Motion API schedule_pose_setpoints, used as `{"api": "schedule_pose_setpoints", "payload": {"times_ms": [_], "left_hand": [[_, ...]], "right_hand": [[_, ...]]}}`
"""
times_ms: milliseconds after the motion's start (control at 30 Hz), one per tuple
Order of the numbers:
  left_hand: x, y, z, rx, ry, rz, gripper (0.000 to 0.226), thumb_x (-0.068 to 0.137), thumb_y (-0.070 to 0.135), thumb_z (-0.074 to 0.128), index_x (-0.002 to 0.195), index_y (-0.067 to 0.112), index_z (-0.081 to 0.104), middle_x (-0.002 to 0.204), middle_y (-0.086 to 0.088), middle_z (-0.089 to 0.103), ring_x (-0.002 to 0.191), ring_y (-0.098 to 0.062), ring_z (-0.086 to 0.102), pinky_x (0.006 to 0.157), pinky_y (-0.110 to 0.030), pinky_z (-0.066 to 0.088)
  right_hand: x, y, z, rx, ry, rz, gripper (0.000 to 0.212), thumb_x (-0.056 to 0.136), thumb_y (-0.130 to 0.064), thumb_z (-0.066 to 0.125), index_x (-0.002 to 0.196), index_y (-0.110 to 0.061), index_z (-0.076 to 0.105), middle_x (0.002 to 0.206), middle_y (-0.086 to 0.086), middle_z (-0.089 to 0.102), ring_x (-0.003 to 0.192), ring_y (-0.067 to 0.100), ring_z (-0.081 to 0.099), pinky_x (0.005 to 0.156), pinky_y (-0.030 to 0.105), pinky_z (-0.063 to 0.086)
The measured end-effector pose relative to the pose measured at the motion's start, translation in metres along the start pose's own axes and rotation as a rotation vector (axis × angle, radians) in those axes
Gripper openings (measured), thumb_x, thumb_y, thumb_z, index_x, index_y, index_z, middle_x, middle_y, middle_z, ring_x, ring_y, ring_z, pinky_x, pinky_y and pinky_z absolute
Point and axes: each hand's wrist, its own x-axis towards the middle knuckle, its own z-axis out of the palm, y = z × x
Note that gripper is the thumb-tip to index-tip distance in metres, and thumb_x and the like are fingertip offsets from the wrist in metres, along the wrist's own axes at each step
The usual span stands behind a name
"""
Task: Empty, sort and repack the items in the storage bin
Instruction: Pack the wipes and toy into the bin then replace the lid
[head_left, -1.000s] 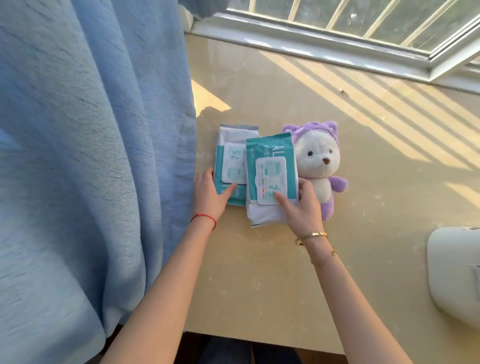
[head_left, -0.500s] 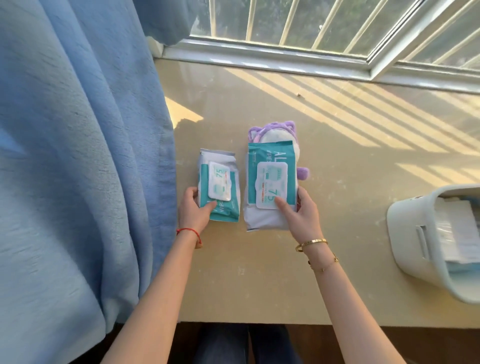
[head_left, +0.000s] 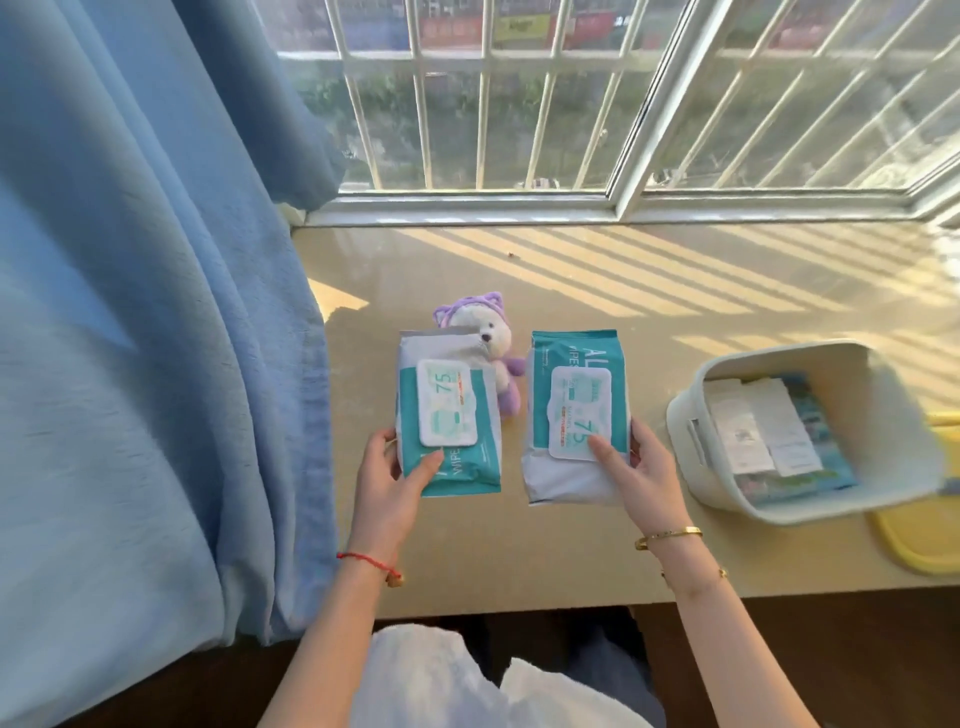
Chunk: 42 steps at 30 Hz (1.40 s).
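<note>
Two teal-and-white wipes packs are held over the beige sill. My left hand (head_left: 385, 475) grips the near end of the left wipes pack (head_left: 448, 415). My right hand (head_left: 640, 474) grips the near end of the right wipes pack (head_left: 576, 410), thumb on its white flap. Behind the left pack a white plush bear with a purple hood (head_left: 480, 340) lies on the sill, partly hidden. At the right stands the white storage bin (head_left: 696, 421), tilted toward me, with flat packets and papers inside.
A blue curtain (head_left: 156, 338) hangs along the left edge of the sill (head_left: 467, 561). A barred window (head_left: 519, 104) runs along the back. A yellow lid (head_left: 914, 535) lies under and beside the bin at the right edge. A white cloth (head_left: 431, 680) lies on my lap.
Both packs have come up off the sill and apart, the right one moving right off the bear. The view has tilted up, showing more window and the bin.
</note>
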Motion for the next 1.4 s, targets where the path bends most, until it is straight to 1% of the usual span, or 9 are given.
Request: {"api": "schedule_pose_setpoints", "payload": {"times_ms": [167, 333, 533, 633, 800, 1000, 1100, 1233, 1400], "left_hand": [[-0.043, 0.017, 0.074, -0.03, -0.064, 0.03, 0.036, 0.084, 0.003, 0.067, 0.113, 0.014, 0.05, 0.109, -0.001, 0.068, 0.101, -0.012, 0.066, 0.08, -0.027, 0.057], [-0.065, 0.006, 0.182, -0.071, -0.061, 0.018, 0.039, 0.082, -0.003, 0.067, 0.115, 0.01, 0.05, 0.112, -0.006, 0.067, 0.104, -0.017, 0.065, 0.086, -0.031, 0.055], [-0.085, -0.026, 0.329, -0.087, -0.005, -0.071, 0.038, 0.084, 0.003, 0.068, 0.116, 0.011, 0.048, 0.115, -0.004, 0.066, 0.103, -0.014, 0.065, 0.081, -0.028, 0.056], [-0.092, -0.035, 0.384, -0.074, 0.01, -0.098, 0.04, 0.086, 0.006, 0.066, 0.12, 0.015, 0.047, 0.114, 0.002, 0.065, 0.102, -0.009, 0.064, 0.074, -0.022, 0.057], [-0.084, -0.057, 0.447, -0.028, 0.038, -0.142, 0.039, 0.086, 0.006, 0.066, 0.117, 0.019, 0.047, 0.119, -0.001, 0.063, 0.105, -0.013, 0.063, 0.084, -0.033, 0.057], [-0.066, -0.082, 0.483, 0.121, 0.133, -0.139, 0.037, 0.086, 0.009, 0.066, 0.116, 0.018, 0.047, 0.121, -0.001, 0.062, 0.107, -0.014, 0.061, 0.08, -0.026, 0.055], [-0.062, -0.09, 0.492, 0.176, 0.148, -0.129, 0.038, 0.087, 0.009, 0.065, 0.12, 0.016, 0.047, 0.124, -0.002, 0.06, 0.109, -0.012, 0.059, 0.068, -0.012, 0.053], [-0.057, -0.104, 0.497, 0.216, 0.212, -0.144, 0.039, 0.088, 0.009, 0.063, 0.122, 0.019, 0.045, 0.127, -0.003, 0.058, 0.116, -0.016, 0.057, 0.075, -0.018, 0.052], [-0.051, -0.113, 0.5, 0.36, 0.246, -0.129, 0.037, 0.09, 0.007, 0.06, 0.122, 0.016, 0.044, 0.127, -0.005, 0.054, 0.118, -0.018, 0.054, 0.085, -0.024, 0.049]], "right_hand": [[-0.01, 0.017, -0.093, 0.013, -0.009, 0.003, 0.03, 0.089, -0.025, 0.063, 0.118, -0.019, 0.055, 0.113, -0.008, 0.066, 0.102, 0.003, 0.064, 0.075, 0.019, 0.056], [0.015, 0.053, -0.197, -0.045, -0.006, 0.034, 0.028, 0.089, -0.028, 0.062, 0.115, -0.022, 0.054, 0.114, -0.003, 0.064, 0.104, 0.009, 0.062, 0.083, 0.031, 0.056], [0.068, 0.102, -0.318, -0.205, 0.015, 0.021, 0.027, 0.089, -0.03, 0.064, 0.113, -0.02, 0.056, 0.112, -0.003, 0.066, 0.102, 0.013, 0.064, 0.086, 0.04, 0.056], [0.091, 0.119, -0.353, -0.268, -0.011, 0.034, 0.025, 0.089, -0.03, 0.063, 0.109, -0.018, 0.055, 0.108, -0.004, 0.066, 0.099, 0.014, 0.065, 0.08, 0.034, 0.057], [0.13, 0.148, -0.376, -0.355, -0.063, 0.072, 0.018, 0.089, -0.031, 0.063, 0.1, -0.019, 0.054, 0.098, -0.005, 0.065, 0.092, 0.017, 0.063, 0.079, 0.039, 0.054], [0.16, 0.172, -0.376, -0.404, -0.097, 0.138, 0.021, 0.091, -0.029, 0.06, 0.106, -0.017, 0.053, 0.106, -0.003, 0.063, 0.089, 0.013, 0.056, 0.073, 0.027, 0.043], [0.168, 0.181, -0.37, -0.424, -0.16, 0.147, 0.025, 0.092, -0.029, 0.059, 0.112, -0.015, 0.052, 0.108, -0.006, 0.06, 0.092, 0.012, 0.056, 0.067, 0.024, 0.041], [0.175, 0.194, -0.358, -0.393, -0.199, 0.161, 0.029, 0.092, -0.026, 0.06, 0.116, -0.014, 0.048, 0.123, 0.002, 0.061, 0.107, 0.021, 0.061, 0.08, 0.03, 0.052], [0.18, 0.21, -0.347, -0.349, -0.204, 0.194, 0.033, 0.093, -0.021, 0.059, 0.12, -0.011, 0.044, 0.131, 0.008, 0.057, 0.116, 0.024, 0.058, 0.085, 0.031, 0.05]]}}
